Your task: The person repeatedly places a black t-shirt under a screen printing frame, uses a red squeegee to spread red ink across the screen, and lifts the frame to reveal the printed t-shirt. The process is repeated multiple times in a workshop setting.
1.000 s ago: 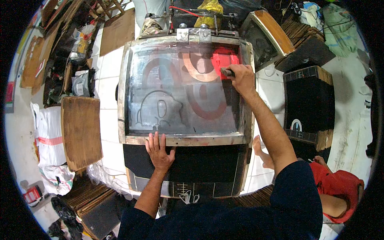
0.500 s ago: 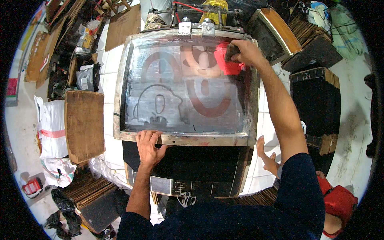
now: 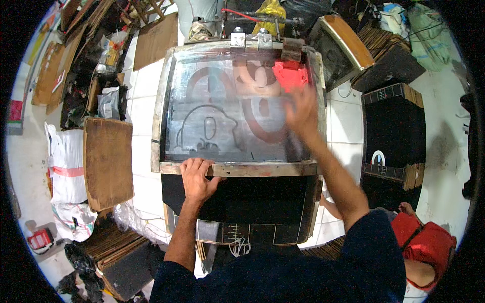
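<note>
Right hand (image 3: 303, 112) withdrawn — blurred, over screen (image 3: 230, 111)

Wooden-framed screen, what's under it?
A black board shows past the near edge of the screen; what lies farther under is covered and can't be made out clearly.

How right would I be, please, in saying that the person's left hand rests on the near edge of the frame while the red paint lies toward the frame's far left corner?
One thing is off: the head view shows the red paint toward the far right corner, not the far left. The left hand does rest on the near edge of the frame.
</note>
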Demonstrator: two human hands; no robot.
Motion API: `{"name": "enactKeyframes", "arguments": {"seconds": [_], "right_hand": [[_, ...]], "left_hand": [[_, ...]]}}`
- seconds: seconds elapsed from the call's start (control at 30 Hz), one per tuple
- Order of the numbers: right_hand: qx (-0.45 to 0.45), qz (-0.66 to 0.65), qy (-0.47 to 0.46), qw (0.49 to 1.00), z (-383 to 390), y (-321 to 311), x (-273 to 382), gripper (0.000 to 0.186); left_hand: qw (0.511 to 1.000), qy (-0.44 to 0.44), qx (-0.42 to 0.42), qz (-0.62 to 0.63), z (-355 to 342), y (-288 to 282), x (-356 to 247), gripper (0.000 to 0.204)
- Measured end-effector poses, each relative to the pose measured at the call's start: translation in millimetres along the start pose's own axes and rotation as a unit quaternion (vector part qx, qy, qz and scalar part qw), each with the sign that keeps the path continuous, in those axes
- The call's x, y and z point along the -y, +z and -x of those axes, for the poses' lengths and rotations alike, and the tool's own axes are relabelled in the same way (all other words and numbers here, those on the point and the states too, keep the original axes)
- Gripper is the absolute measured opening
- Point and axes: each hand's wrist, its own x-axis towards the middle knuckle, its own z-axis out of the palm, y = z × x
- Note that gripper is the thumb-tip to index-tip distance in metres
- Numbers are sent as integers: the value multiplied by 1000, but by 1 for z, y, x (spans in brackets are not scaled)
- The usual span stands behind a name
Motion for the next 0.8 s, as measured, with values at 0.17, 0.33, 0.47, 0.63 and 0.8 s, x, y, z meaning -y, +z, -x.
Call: {"name": "enactKeyframes", "arguments": {"seconds": [0.17,0.33,0.47,0.63,0.8], "right_hand": [[6,-19,-24,1000,90,-97,98,43],[-213,88,-116,966,-11,-159,122,37],[-237,65,-105,964,-88,-204,141,29],[-137,48,57,988,-151,-243,159,56],[-95,78,67,990,-203,-257,139,59]], "left_hand": [[997,77,-13,-15,-26,-82,-30,54],[966,97,-223,-84,-63,-159,-29,68],[879,-82,-470,19,-18,-113,99,59],[873,-421,246,1,207,49,283,44],[867,-409,236,161,437,184,242,35]]}}
